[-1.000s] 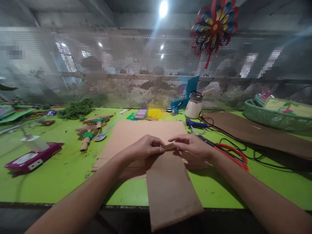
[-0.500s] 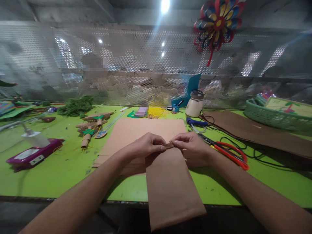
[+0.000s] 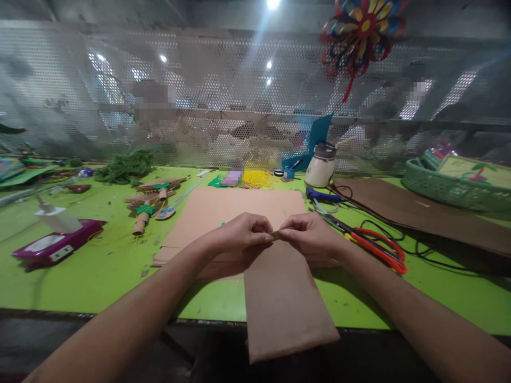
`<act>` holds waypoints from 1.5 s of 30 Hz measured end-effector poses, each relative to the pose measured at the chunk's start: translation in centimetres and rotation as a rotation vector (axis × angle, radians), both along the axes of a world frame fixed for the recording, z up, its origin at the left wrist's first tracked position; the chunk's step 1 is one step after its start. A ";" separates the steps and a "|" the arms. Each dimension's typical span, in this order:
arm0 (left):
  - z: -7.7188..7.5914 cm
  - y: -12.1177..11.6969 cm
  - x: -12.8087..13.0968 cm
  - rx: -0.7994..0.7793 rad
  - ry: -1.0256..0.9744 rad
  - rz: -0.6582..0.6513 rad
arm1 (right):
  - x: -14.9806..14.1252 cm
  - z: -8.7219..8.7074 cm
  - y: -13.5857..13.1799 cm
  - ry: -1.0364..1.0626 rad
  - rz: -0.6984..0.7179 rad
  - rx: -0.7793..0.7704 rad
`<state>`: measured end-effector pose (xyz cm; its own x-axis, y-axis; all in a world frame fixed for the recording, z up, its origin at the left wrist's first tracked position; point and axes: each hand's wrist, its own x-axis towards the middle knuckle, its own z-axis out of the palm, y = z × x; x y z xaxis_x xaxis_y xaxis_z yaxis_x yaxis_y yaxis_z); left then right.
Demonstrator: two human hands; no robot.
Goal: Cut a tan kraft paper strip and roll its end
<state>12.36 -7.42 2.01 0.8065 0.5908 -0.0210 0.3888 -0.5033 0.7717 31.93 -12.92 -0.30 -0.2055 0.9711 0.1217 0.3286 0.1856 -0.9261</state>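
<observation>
A long strip of brown paper [image 3: 285, 303] lies in front of me and hangs over the table's near edge. My left hand [image 3: 239, 234] and my right hand [image 3: 309, 234] meet at its far end, fingertips almost touching. Both hands pinch the folded far edge of the strip between thumb and fingers. Under the strip lies a stack of tan cardboard sheets [image 3: 235, 210] on the green table [image 3: 88, 271].
Red-handled scissors [image 3: 375, 247] and blue pliers [image 3: 321, 198] lie right of my hands, with black cable [image 3: 423, 250] beyond. A white jar [image 3: 319, 166], a green basket [image 3: 447, 189], a purple device [image 3: 56, 244], rolled paper pieces [image 3: 149, 205] and green yarn [image 3: 125, 166] stand around. A perforated screen [image 3: 199, 106] backs the table.
My two hands have come closer together along the strip's far edge, until the fingertips nearly meet. The strip's near end has slid slightly toward the table.
</observation>
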 end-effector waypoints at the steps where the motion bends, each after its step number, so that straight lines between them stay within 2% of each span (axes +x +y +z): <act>1: 0.0 0.0 -0.1 0.008 0.005 -0.004 | 0.1 0.0 0.0 0.001 -0.010 -0.007; 7: 0.7 0.4 -0.9 0.085 0.101 0.024 | 0.7 0.6 0.4 -0.036 -0.051 0.016; 15: 1.3 0.6 -1.2 0.146 0.091 -0.021 | 1.2 0.7 0.7 0.105 0.066 -0.051; 21: 0.8 0.4 -1.0 0.000 0.029 -0.022 | 1.2 0.8 0.7 0.152 0.058 -0.083; 25: 0.5 0.1 -0.4 0.060 0.037 -0.027 | 0.2 0.8 -0.1 0.203 0.081 -0.153; 28: 0.4 0.0 -0.3 0.083 0.043 -0.035 | -0.5 0.7 -0.5 0.341 0.090 -0.161; 33: 0.7 0.5 -1.1 -0.055 0.054 -0.037 | -0.2 0.4 -0.3 0.430 0.024 -0.197; 39: 1.3 0.7 -1.5 -0.115 0.032 -0.059 | 0.2 0.3 -0.3 0.471 0.105 -0.321; 45: 0.8 1.3 -1.8 -0.139 0.001 -0.027 | 0.6 0.4 -0.3 0.465 0.187 -0.346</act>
<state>10.59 -6.14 2.77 0.8218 0.5605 -0.1018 0.3773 -0.4016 0.8345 32.50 -13.22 0.15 -0.3776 0.9228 -0.0769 -0.1336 -0.1365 -0.9816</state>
